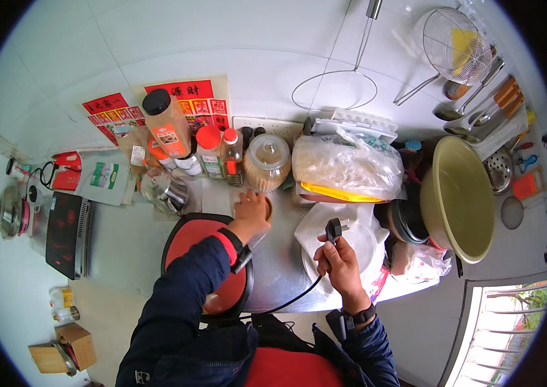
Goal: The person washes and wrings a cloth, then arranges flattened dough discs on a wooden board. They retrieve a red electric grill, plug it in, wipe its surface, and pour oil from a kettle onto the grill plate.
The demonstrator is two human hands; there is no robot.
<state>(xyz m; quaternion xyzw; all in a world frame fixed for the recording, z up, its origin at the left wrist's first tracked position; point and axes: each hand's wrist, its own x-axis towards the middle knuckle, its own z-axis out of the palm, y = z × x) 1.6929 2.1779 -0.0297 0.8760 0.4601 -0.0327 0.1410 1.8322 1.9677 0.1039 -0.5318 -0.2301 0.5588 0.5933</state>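
My right hand [340, 266] grips a black power plug [334, 229] by its body, its metal prongs pointing right. The plug's black cable [302, 296] curves down and left across the front edge of the metal counter. My left hand [251, 213] reaches over a small round brown object [268, 209], mostly hidden behind the fingers; whether it holds it I cannot tell. Below my left forearm lies a red pan-like appliance [210, 232] with a black rim. A ribbed glass jar [267, 163] with a lid stands just beyond my left hand.
Seasoning bottles [211, 155] line the wall beside a glass kettle [164, 191]. An induction cooker [64, 234] stands at the left. A plastic-wrapped bundle [346, 167], white cloth [370, 242] and large green basin [464, 200] are on the right. A wire strainer [457, 48] hangs on the wall.
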